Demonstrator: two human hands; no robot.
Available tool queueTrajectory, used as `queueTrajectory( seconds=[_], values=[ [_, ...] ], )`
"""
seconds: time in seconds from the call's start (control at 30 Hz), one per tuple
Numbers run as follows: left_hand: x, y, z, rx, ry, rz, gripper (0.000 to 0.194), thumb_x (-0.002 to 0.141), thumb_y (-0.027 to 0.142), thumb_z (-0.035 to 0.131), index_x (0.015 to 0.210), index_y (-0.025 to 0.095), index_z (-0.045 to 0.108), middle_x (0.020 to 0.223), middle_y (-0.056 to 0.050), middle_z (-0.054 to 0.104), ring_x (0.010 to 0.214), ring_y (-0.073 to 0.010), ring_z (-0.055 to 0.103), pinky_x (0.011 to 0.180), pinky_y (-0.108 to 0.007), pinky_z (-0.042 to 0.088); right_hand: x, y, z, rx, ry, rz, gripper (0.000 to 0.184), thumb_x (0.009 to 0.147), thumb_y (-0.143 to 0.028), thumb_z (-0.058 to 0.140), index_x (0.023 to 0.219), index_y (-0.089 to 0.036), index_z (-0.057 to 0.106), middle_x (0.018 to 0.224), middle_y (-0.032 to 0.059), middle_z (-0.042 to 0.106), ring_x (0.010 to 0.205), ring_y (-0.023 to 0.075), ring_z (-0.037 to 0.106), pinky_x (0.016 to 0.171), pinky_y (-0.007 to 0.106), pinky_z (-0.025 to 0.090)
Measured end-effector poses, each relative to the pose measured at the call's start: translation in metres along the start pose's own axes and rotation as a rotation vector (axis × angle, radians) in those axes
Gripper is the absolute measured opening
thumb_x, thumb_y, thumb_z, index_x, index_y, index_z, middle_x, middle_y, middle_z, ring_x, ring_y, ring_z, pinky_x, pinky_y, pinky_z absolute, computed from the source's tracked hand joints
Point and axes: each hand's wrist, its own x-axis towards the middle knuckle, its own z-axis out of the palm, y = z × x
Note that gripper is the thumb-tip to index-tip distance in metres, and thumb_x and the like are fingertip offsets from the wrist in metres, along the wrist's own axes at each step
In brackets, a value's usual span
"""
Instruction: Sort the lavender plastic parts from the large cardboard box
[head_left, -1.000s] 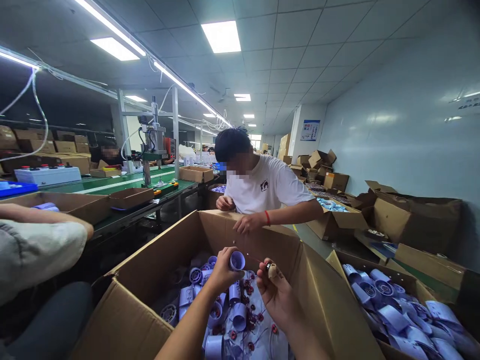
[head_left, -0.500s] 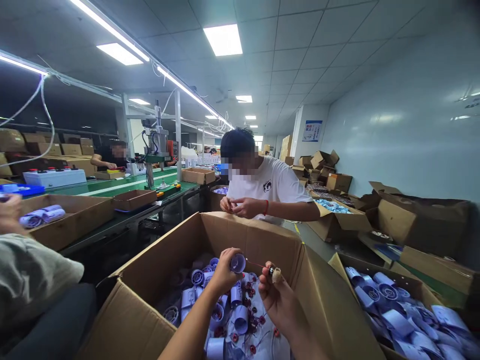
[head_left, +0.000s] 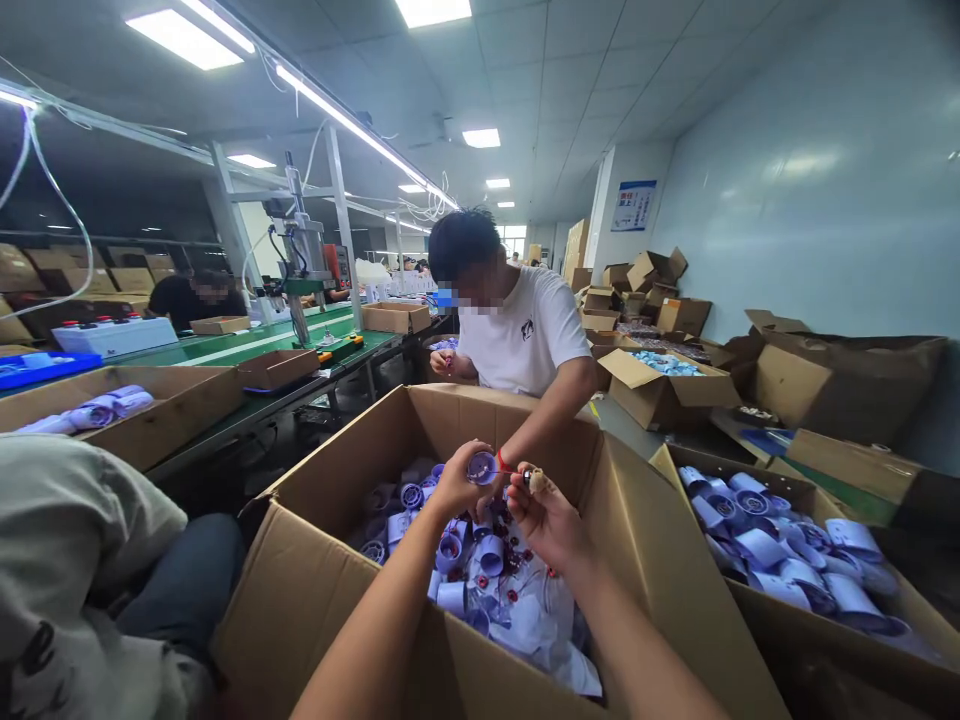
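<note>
My left hand is closed around a pale lavender plastic cylinder, its open end facing me. In my right hand, thumb and fingers pinch a small dark metallic part with a tan, fuzzy-looking piece beside it. A thin red wire stretches between the cylinder and that part. Both hands are over a large cardboard box. Inside lie more lavender cylinders, small red-and-dark parts with wires and crumpled white plastic sheeting.
Across the box, a co-worker in a white shirt reaches an arm into it, behind my hands. Another person's grey sleeve is close on the left. A second box of cylinders stands right. A green workbench runs along the left.
The co-worker opposite has lowered one arm into the box; before, both their hands were together above its far edge. My hands keep their hold and are slightly closer together. The view has tilted down.
</note>
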Motion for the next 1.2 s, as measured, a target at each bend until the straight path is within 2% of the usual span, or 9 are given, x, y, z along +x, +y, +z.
queueTrajectory(
  seconds=[0.1,0.4,0.63,0.9,1.1,1.2],
  values=[
    [-0.001,0.003,-0.001,-0.006,-0.029,0.013,0.044,0.058,0.017,0.07,0.101,0.017,0.059,0.106,-0.007,0.063,0.098,-0.0215,0.059,0.09,-0.034,0.046,0.0,0.002,0.002,-0.031,-0.001,0.024,0.035,0.052,-0.021,0.087,0.081,-0.015,0.068,0.072,0.0016,0.074,0.063,0.0126,0.069,0.057,0.019,0.055],
    [-0.004,0.006,0.0,-0.033,-0.041,0.048,0.046,0.059,0.017,0.072,0.104,0.018,0.061,0.11,-0.007,0.064,0.101,-0.0215,0.06,0.092,-0.034,0.046,0.003,0.006,0.001,-0.086,0.017,0.043,0.027,0.059,-0.02,0.084,0.079,-0.015,0.066,0.073,0.0024,0.074,0.065,0.0129,0.069,0.057,0.019,0.054],
    [-0.004,0.013,0.001,-0.014,-0.075,0.112,0.043,0.063,0.019,0.071,0.104,0.018,0.061,0.105,-0.007,0.065,0.098,-0.0212,0.061,0.09,-0.033,0.047,0.007,0.006,-0.002,-0.112,0.071,0.006,0.026,0.06,-0.017,0.083,0.08,-0.016,0.067,0.072,0.0012,0.073,0.063,0.0121,0.068,0.056,0.019,0.053],
    [-0.006,0.007,0.002,0.059,-0.085,0.199,0.043,0.063,0.014,0.068,0.106,0.018,0.059,0.11,-0.009,0.064,0.103,-0.0221,0.06,0.093,-0.034,0.046,0.005,0.005,0.001,-0.135,0.087,-0.03,0.024,0.06,-0.018,0.083,0.077,-0.016,0.067,0.072,0.0013,0.073,0.063,0.0118,0.068,0.057,0.018,0.054],
    [-0.006,0.006,0.004,0.084,-0.07,0.183,0.048,0.059,0.01,0.07,0.105,0.018,0.059,0.109,-0.008,0.064,0.102,-0.0218,0.06,0.092,-0.034,0.047,0.007,0.004,0.0,-0.141,0.137,-0.095,0.032,0.051,-0.021,0.088,0.075,-0.019,0.067,0.073,0.0002,0.074,0.065,0.0113,0.068,0.059,0.018,0.054],
    [-0.006,0.005,0.004,0.11,-0.066,0.188,0.046,0.061,0.012,0.07,0.105,0.019,0.06,0.109,-0.007,0.065,0.102,-0.0217,0.06,0.092,-0.035,0.047,0.007,0.005,0.0,-0.19,0.149,-0.081,0.035,0.048,-0.025,0.089,0.074,-0.019,0.066,0.073,-0.0004,0.073,0.065,0.011,0.068,0.058,0.017,0.054]
  ],
)
